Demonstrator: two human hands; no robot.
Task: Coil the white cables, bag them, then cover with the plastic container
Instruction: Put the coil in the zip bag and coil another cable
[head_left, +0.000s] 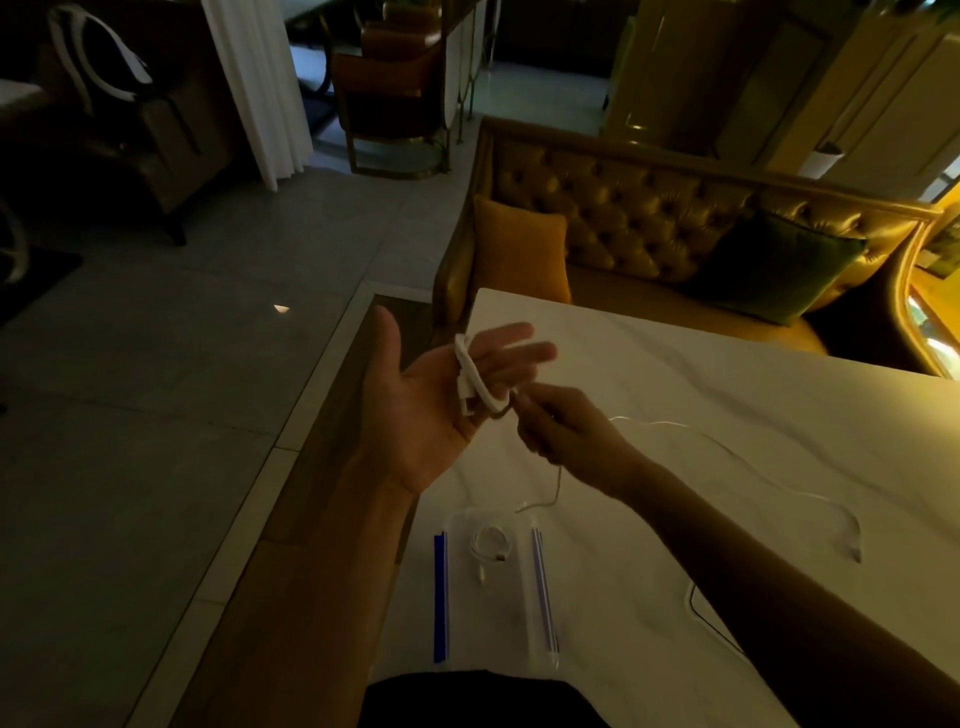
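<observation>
Gold tufted sofa (623, 208) sits right behind the far edge of the white marble-look table (753, 395). It's got an orange cushion (519, 254) on its left end and a green cushion (779, 265) toward the right. White curtain (254, 88) hangs far left, with a brown chair (389, 88) just right of it and grey floor tiles (156, 389) on the left.

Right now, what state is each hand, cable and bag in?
left hand: palm up, fingers straight, cable loops round them.
right hand: pinching the white cable.
white cable: partly coiled, tail loose on the table.
clear bag: flat on the table.
small cable: coiled, at the bag; inside or on top unclear.
</observation>
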